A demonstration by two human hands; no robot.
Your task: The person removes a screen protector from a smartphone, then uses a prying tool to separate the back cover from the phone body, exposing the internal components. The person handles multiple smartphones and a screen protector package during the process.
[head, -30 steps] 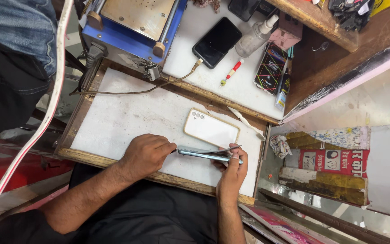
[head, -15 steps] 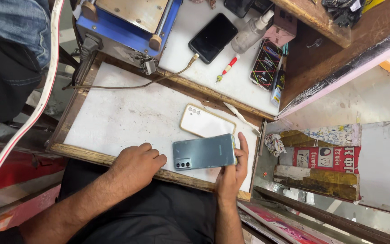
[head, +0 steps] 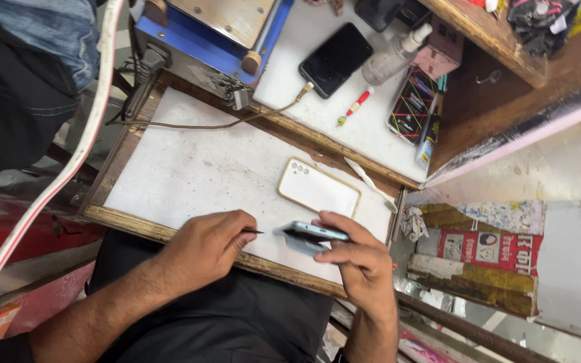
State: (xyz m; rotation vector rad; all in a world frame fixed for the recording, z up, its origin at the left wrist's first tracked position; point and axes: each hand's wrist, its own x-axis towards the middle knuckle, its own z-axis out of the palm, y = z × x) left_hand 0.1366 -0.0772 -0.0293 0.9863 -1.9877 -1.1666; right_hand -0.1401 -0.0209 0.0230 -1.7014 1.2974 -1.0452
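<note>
My right hand (head: pixel 358 259) grips a blue-grey phone (head: pixel 319 232) and holds it tilted on edge over the near part of a white work board (head: pixel 189 168). My left hand (head: pixel 203 249) rests on the board's front edge just left of the phone. It pinches a thin dark pin-like tool (head: pixel 253 232) whose tip points at the phone's end, a short gap away. A white phone back with a gold rim (head: pixel 319 188) lies flat on the board just beyond both hands.
Behind the board stand a blue machine (head: pixel 216 27), a black phone (head: pixel 335 59) on a cable, a red-and-white pen (head: pixel 356 104) and a spray bottle (head: pixel 391 57). A white plastic strip (head: pixel 370 181) lies by the right edge. A wooden shelf (head: pixel 506 47) is at the right.
The blue-grey phone lay flat with its back up half a second ago; my right hand has tipped it onto its edge. My left hand has slid left off it.
</note>
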